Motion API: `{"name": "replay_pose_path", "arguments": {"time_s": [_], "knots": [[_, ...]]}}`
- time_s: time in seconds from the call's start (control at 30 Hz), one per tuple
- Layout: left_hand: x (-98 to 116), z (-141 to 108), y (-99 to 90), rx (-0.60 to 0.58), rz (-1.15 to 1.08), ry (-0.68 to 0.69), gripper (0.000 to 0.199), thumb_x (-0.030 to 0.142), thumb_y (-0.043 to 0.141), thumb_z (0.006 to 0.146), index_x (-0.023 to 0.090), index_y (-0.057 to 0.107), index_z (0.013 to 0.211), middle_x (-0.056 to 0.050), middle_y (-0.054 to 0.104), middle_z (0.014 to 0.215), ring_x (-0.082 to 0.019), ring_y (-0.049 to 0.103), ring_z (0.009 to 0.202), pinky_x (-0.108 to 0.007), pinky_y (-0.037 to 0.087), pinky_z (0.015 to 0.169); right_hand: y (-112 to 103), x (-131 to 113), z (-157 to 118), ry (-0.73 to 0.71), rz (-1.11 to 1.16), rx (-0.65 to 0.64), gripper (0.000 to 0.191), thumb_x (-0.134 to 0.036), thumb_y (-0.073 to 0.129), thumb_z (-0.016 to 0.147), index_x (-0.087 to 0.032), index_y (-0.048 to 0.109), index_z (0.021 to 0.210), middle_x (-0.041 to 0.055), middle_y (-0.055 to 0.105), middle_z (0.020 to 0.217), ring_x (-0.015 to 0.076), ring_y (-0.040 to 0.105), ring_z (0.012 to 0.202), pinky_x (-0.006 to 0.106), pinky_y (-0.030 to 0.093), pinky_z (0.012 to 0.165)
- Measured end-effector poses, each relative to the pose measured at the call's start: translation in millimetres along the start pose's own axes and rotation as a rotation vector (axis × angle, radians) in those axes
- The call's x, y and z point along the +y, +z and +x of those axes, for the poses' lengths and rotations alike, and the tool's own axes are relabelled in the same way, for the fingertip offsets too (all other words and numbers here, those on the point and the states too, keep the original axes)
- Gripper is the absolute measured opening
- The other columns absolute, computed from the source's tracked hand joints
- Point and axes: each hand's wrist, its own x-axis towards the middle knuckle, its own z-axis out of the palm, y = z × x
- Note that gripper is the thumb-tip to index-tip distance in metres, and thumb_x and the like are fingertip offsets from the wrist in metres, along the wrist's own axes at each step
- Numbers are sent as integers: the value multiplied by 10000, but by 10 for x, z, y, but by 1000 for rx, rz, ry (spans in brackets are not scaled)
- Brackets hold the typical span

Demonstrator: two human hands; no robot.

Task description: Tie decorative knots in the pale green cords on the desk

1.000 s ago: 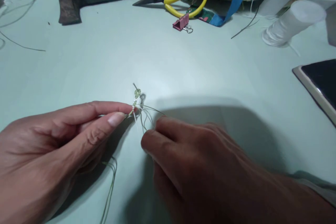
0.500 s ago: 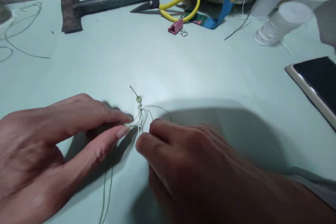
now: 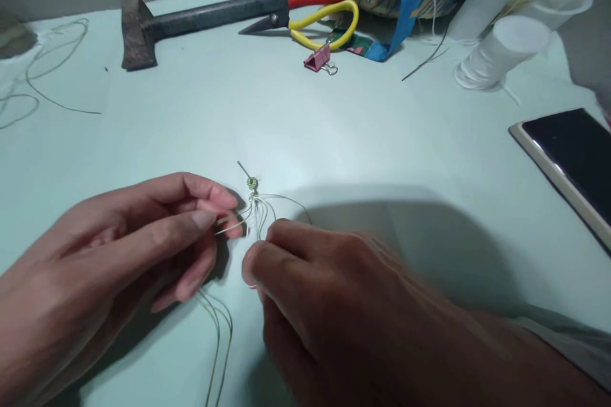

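A small green knotted piece (image 3: pixel 252 184) lies on the pale table, with a pin (image 3: pixel 243 169) sticking out of its top end. Several thin green and white cords (image 3: pixel 260 208) fan down from it. My left hand (image 3: pixel 162 235) pinches some of these cords between thumb and fingers, left of the knot. Two cord tails (image 3: pixel 224 331) hang below that hand towards the front edge. Closed around other cords just below the knot is my right hand (image 3: pixel 305 280); its fingertips are partly hidden.
A hammer (image 3: pixel 200 18) lies at the back beside scissors (image 3: pixel 312 19) with red and yellow handles. A pink binder clip (image 3: pixel 318 58) sits below them. At the right are a white cord spool (image 3: pixel 501 54) and a phone (image 3: pixel 563 146). Loose cord (image 3: pixel 55 98) lies far left.
My left hand has rolled over and its fingers have curled in, the thumb now on top of the cords. The hanging tails have swung right. My right hand has barely moved.
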Motion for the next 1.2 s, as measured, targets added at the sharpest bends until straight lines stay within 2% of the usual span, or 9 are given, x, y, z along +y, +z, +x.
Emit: {"name": "replay_pose_path", "arguments": {"time_s": [0.1, 0.23, 0.5, 0.63, 0.7, 0.77, 0.87, 1.0, 1.2], "knots": [[110, 66, 131, 133, 91, 55, 275, 560, 870, 831, 362, 862, 1022, 16, 788, 833, -143, 675, 635, -236, 460, 450, -32, 44, -70, -14, 3, -17, 244, -75, 595, 895, -198, 723, 1062, 44, 734, 923, 176, 644, 775, 265, 485, 649], [112, 113, 207, 149, 137, 81, 232, 533, 843, 818, 326, 851, 922, -3, 760, 752, -174, 716, 643, -220, 401, 383, -55, 99, -93, -68, -33, -13, 288, -43, 482, 890, -153, 729, 990, 26, 668, 803, 146, 562, 601, 281, 388, 507], [-192, 29, 723, -106, 257, 31, 665, 720, 420, 979, 249, 750, 646, -10, 635, 559, -237, 788, 848, -305, 333, 433, -18, 177, -110, -115, -83, 34, 378, -102, 595, 740, -185, 767, 1066, 16, 773, 922, 115, 552, 486, 276, 410, 387], [-125, 83, 557, -113, 312, 61, 720, 673, 324, 1029, 211, 758, 687, 8, 554, 526, -206, 740, 753, -318, 221, 448, -85, 145, -180, -47, -219, 97, 335, -54, 628, 759, -234, 781, 998, 1, 777, 875, 188, 700, 607, 325, 542, 521], [-71, 111, 371, -23, 321, 102, 656, 614, 353, 1049, 207, 788, 775, 30, 506, 528, -155, 659, 636, -323, 159, 464, -144, 107, -206, 62, -200, 64, 330, 21, 619, 767, -247, 755, 904, -23, 756, 860, 177, 721, 642, 312, 574, 595], [-31, 116, 222, 159, 267, 167, 441, 576, 563, 1003, 232, 814, 889, 67, 472, 554, -74, 484, 512, -312, 120, 473, -195, 75, -229, 137, -157, 26, 336, 43, 648, 741, -260, 741, 851, -44, 737, 840, 173, 720, 651, 310, 588, 633], [12, 103, 142, 311, 174, 171, 221, 465, 855, 844, 267, 826, 937, 79, 444, 582, -45, 339, 491, -252, 176, 430, -244, 54, -267, 80, -222, 8, 348, 26, 698, 691, -255, 765, 884, -30, 778, 897, 193, 727, 660, 334, 581, 602], [99, 127, 223, 290, 242, 191, 226, 475, 825, 809, 265, 826, 892, 21, 527, 576, -159, 560, 569, -245, 382, 413, -258, 33, -293, -33, -266, -8, 277, -11, 666, 726, -220, 752, 885, 38, 811, 946, 204, 737, 698, 326, 602, 653], [227, 127, 340, 274, 276, 268, 245, 506, 746, 800, 278, 810, 861, -26, 635, 611, -268, 706, 714, -290, 528, 490, -136, 10, -241, 283, 27, -53, 281, 0, 659, 759, -258, 553, 797, -41, 715, 838, 155, 690, 678, 287, 459, 561]]}}
